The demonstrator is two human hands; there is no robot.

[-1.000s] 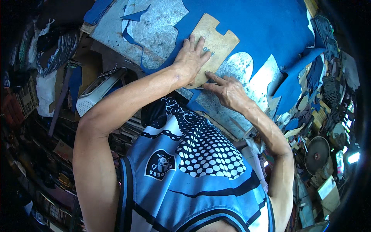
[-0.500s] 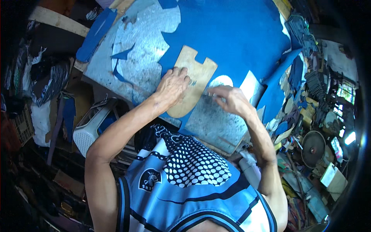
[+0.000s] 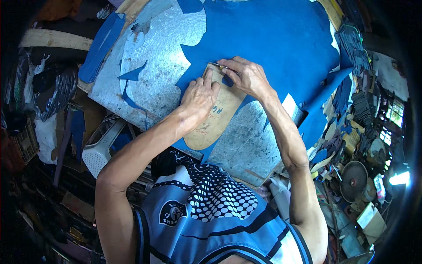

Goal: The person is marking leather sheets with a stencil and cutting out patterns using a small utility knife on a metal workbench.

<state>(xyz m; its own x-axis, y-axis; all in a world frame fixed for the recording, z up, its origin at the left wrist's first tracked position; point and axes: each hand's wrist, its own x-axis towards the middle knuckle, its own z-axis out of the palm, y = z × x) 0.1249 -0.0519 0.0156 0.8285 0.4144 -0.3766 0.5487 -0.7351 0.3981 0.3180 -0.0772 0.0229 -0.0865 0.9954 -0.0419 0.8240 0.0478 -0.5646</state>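
Note:
A tan card template (image 3: pixel 210 125) with a notched end and a rounded end lies on a large blue sheet (image 3: pixel 272 35), which looks like leather or fabric. My left hand (image 3: pixel 200 99) presses down on the template, fingers stretched toward its notched end. At that far edge my right hand (image 3: pixel 248 75) pinches a small knife (image 3: pixel 216 64), its thin blade along the template's far left corner. Most of the knife's handle is hidden by my fingers. Handwritten marks show on the template.
Beneath the sheet is a scuffed metal-topped table (image 3: pixel 246 141). Blue offcuts (image 3: pixel 133 72) lie to the left. A white plastic chair (image 3: pixel 97 152) stands at the table's left side. Scraps and a round dark disc (image 3: pixel 354 181) crowd the right.
My right hand has moved from beside the template's right edge to its far notched end, bringing the knife there. My left hand stays on the template, now closer to that end.

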